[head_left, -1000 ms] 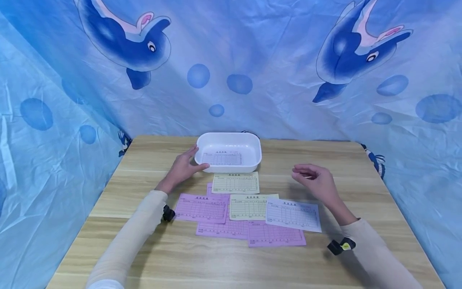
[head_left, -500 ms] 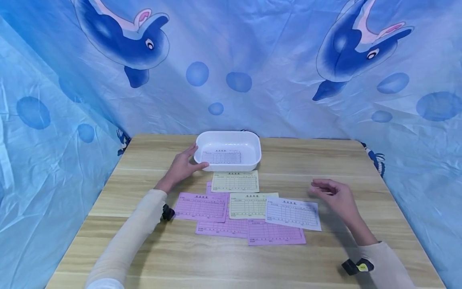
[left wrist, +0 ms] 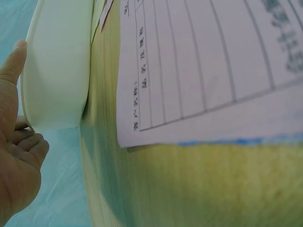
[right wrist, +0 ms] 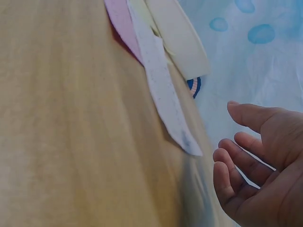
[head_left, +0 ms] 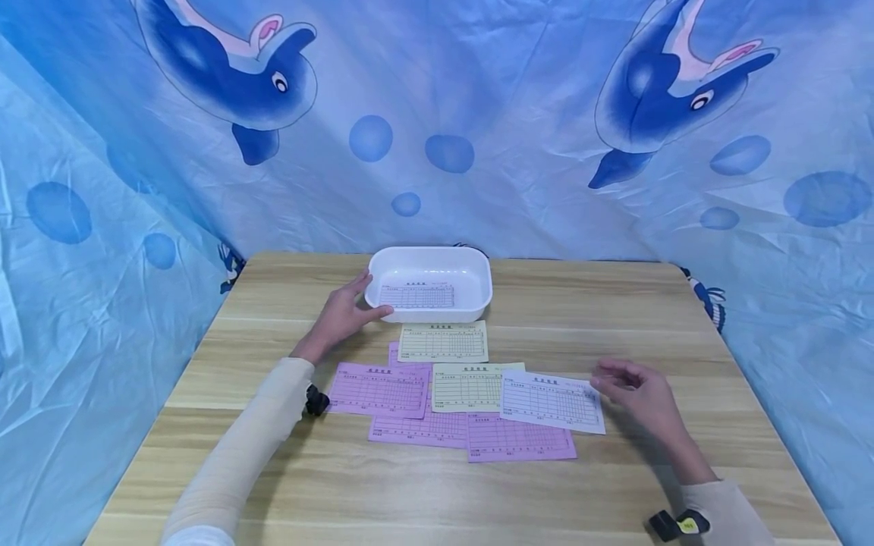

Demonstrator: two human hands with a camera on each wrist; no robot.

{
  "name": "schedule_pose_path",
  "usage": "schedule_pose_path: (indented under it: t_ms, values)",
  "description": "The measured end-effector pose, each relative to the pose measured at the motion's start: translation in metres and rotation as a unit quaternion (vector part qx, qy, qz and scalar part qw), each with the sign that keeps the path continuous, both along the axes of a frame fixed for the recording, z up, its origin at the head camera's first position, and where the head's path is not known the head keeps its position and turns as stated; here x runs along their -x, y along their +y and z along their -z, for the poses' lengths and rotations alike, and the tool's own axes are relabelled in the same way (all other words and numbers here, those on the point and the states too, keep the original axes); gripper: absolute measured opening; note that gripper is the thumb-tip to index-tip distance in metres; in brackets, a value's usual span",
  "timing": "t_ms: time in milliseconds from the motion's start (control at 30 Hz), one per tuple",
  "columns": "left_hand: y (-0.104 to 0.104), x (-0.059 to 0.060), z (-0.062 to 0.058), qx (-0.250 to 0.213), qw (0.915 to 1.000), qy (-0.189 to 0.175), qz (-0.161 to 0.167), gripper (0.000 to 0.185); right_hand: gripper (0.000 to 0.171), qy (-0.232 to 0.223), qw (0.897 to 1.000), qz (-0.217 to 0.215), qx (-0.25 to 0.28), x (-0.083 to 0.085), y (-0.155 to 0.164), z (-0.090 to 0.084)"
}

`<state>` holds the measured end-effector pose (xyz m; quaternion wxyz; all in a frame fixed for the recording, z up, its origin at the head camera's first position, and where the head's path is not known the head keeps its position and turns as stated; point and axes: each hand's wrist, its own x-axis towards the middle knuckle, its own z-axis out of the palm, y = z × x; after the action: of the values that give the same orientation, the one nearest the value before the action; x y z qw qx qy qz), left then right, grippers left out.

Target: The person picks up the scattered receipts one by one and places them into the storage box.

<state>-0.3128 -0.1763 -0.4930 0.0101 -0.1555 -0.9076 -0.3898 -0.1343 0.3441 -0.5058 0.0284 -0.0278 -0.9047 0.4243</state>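
Observation:
A white plastic tub [head_left: 478, 309] stands at the back of the table, with a white printed slip [head_left: 416, 296] lying in it. My left hand [head_left: 341, 312] holds the tub's left end, thumb at the front wall and fingers round the side. In the left wrist view its fingers [left wrist: 29, 144] bend at the tub's corner. My right hand [head_left: 642, 398] hovers by the right edge of a white form slip [head_left: 551, 402], fingers loosely bent. The right wrist view shows nothing between thumb and fingers, with a gap to the slip [right wrist: 165, 99].
Two yellow slips [head_left: 444, 345] lie in front of the tub, with several pink slips [head_left: 378, 390] partly overlapping around them. Wood tabletop [head_left: 328, 485] surrounds the papers. A blue dolphin-print cloth [head_left: 519, 189] hangs behind and at both sides.
My right hand moves right and nearer the body, then slightly down to the white slip's right edge. The left hand stays at the tub, and the slips keep their places.

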Motion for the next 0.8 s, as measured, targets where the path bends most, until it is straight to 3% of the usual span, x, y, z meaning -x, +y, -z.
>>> schedule_pose_path:
  t_ms: [800]
  values:
    - [0.001,0.000,-0.001,0.000,1.0000,-0.005,-0.002,0.110,0.048,-0.014,0.998,-0.015,-0.066,0.000,-0.001,0.017]
